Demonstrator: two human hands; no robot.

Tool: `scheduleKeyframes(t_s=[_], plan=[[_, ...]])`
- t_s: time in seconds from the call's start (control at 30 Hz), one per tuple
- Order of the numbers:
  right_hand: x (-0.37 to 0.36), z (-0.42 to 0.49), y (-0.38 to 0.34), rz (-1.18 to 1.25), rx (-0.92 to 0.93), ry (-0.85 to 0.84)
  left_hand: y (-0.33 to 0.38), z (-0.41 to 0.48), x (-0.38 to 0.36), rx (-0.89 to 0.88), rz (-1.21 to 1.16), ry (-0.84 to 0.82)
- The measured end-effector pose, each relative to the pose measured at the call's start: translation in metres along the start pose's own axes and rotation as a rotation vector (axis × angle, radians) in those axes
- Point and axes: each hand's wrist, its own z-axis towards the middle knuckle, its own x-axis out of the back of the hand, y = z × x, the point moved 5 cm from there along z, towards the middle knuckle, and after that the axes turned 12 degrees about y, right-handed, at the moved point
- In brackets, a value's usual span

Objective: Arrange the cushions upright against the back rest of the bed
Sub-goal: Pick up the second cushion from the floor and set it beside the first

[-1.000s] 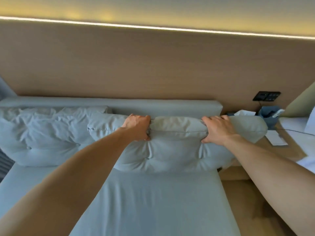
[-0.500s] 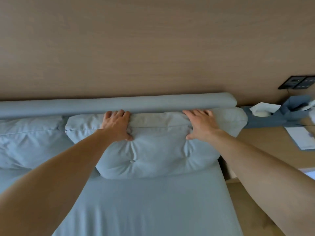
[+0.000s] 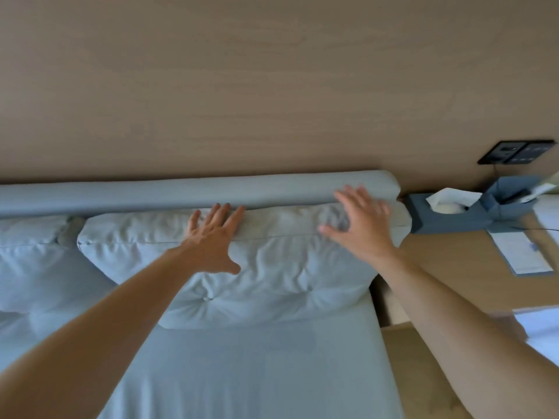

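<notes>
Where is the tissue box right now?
In the head view the tissue box sits at the right on the wooden side table, just past the right end of the back rest and below the black wall switches.

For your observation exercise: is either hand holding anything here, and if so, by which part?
Nothing is held. The left hand lies flat and open on the top edge of the right cushion; the right hand is open and blurred above that cushion's right end, fingers spread.

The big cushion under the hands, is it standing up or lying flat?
Standing up. The cushion leans against the back rest, bottom edge on the mattress.
</notes>
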Motion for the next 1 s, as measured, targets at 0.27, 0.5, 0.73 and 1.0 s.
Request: scheduleKeyframes(t_s=[0.27,0.5,0.73,1.0], plan=[[0.002,-0.05,0.106,0.91,-1.251,-0.152,0.082,0.029,-0.021,0.026,0.102,0.071],[-0.017,-0.046,0.091,1.019,-1.216,-0.125,0.067,0.025,-0.025,0.061,0.114,0.178],[0.0,-0.048,0.103,0.68,-1.05,0.12,0.083,0.014,-0.022,0.086,0.063,0.176],[0.026,-0.057,-0.036,0.024,0.046,0.063,0.04,-0.07,0.035,0.197,-0.077,0.257]])
